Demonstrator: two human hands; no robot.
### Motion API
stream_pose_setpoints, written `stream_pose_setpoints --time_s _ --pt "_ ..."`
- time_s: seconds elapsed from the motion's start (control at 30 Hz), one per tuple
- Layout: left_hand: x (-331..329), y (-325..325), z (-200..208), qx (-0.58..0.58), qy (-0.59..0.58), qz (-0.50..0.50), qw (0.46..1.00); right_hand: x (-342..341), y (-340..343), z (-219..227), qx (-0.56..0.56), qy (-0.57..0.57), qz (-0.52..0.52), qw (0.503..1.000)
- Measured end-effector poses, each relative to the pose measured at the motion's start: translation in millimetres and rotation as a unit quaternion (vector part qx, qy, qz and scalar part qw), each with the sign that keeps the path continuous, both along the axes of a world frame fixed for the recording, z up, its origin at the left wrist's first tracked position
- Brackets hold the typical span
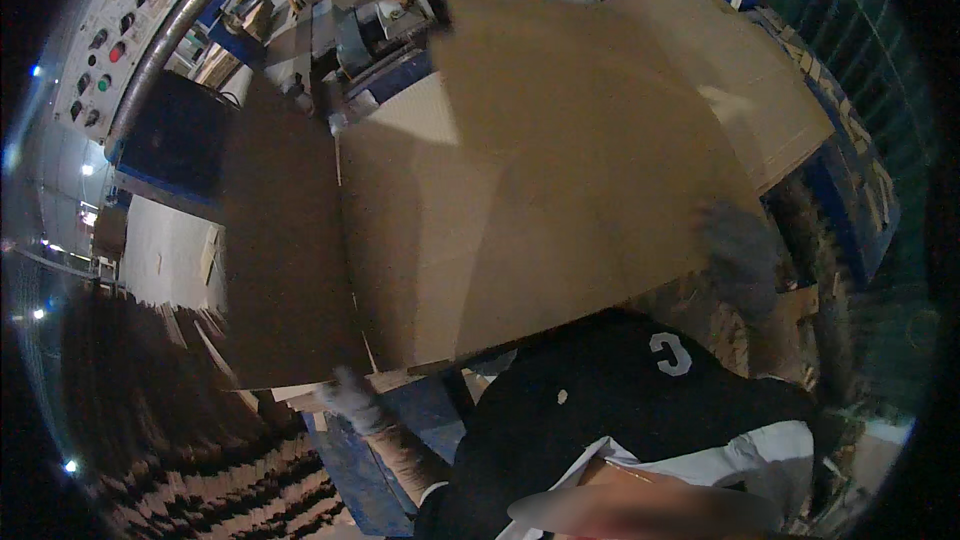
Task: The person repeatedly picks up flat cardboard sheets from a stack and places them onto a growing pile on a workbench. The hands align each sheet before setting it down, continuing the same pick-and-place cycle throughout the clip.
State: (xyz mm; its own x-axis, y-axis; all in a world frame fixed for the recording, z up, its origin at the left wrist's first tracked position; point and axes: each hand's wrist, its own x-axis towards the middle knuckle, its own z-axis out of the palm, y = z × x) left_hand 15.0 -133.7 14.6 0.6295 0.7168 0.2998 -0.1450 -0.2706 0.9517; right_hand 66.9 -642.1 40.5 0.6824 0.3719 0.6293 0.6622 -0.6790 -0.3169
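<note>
A large brown cardboard sheet (pixel 560 180) with crease lines spans the middle of the head view, its left panel (pixel 285 240) in shadow. Its upper right part is blurred, apparently from motion. At the near left edge my left hand (pixel 350 400), in a grey glove, is closed on the cardboard's border. My right hand (pixel 740 255), also gloved in grey, is at the sheet's right edge; blur hides how its fingers lie. Behind the sheet, to the right, another cardboard piece (pixel 740 80) rests by the machine.
A control panel (pixel 120 50) with buttons and a lit red lamp stands at far left, beside a curved metal pipe (pixel 190 30). Machine parts (pixel 340 10) lie beyond the sheet. Stacked cardboard (pixel 200 440) fills the lower left. A blue machine frame (pixel 860 200) stands on the right.
</note>
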Motion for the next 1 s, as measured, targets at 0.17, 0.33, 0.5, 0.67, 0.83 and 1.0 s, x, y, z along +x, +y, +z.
stream_pose_setpoints --time_s 0.17,0.33,0.5,0.67,0.83,1.0 --pt "23.8 -43.6 6.6 0.541 0.170 -0.303 0.766 30.5 11.1 -16.1 -0.219 0.104 0.104 0.965" --pt "49.6 -33.2 13.5 0.609 0.161 -0.302 0.715 73.2 4.4 -18.2 -0.248 0.075 0.104 0.960" --pt "100.0 -16.9 4.3 0.598 0.089 -0.262 0.752 149.5 1.7 -21.9 -0.265 0.033 0.064 0.961" --pt "192.1 -10.5 1.1 0.585 0.046 -0.219 0.779 232.7 19.1 -15.9 -0.221 0.118 0.067 0.966" --pt "262.2 -17.7 -2.1 0.606 0.061 -0.188 0.771 289.0 36.4 -34.8 -0.218 -0.003 -0.014 0.976" --pt "301.3 -23.1 -7.0 0.627 0.244 -0.006 0.740 313.4 83.4 -54.7 -0.196 0.070 -0.266 0.941"
